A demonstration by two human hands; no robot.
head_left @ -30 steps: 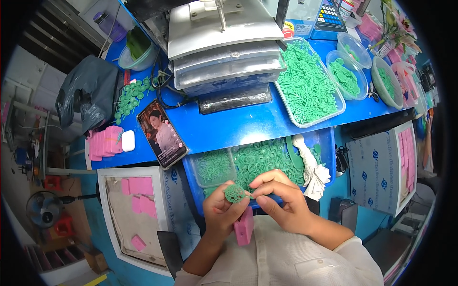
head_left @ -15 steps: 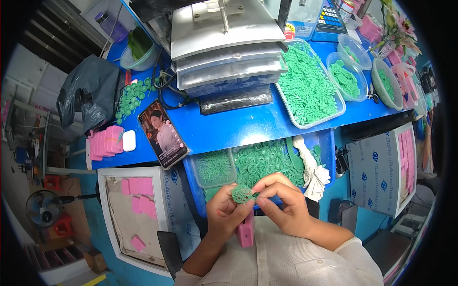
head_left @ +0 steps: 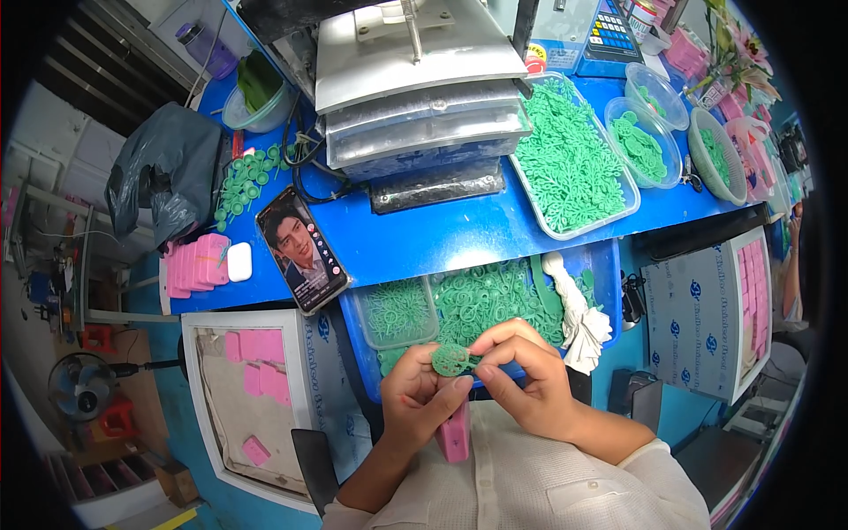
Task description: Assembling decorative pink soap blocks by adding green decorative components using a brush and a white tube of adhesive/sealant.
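Observation:
Close to my chest, my left hand (head_left: 420,397) is closed around a round green openwork piece (head_left: 451,359) and the top of a pink block (head_left: 456,435). The block's lower end sticks out below my thumb. My right hand (head_left: 526,375) pinches a small green stem-like bit (head_left: 474,361) at the right edge of the round piece, thumb against forefinger. What its other curled fingers cover is hidden. Just beyond both hands, a blue tray (head_left: 360,340) holds many loose green pieces (head_left: 481,300) and a clear tub (head_left: 433,309) of finer green ones.
A metal press (head_left: 424,88) stands on the blue table (head_left: 424,238). Right of it sit a white tub (head_left: 579,234) and bowls of green parts. A phone (head_left: 302,252), pink blocks (head_left: 196,265) and a white case (head_left: 239,261) lie left. A white cloth bundle (head_left: 579,322) rests on the tray's right side.
The round green piece has tilted to face up more and shifted slightly right. My hands stay almost in place. The picture on the phone screen has changed.

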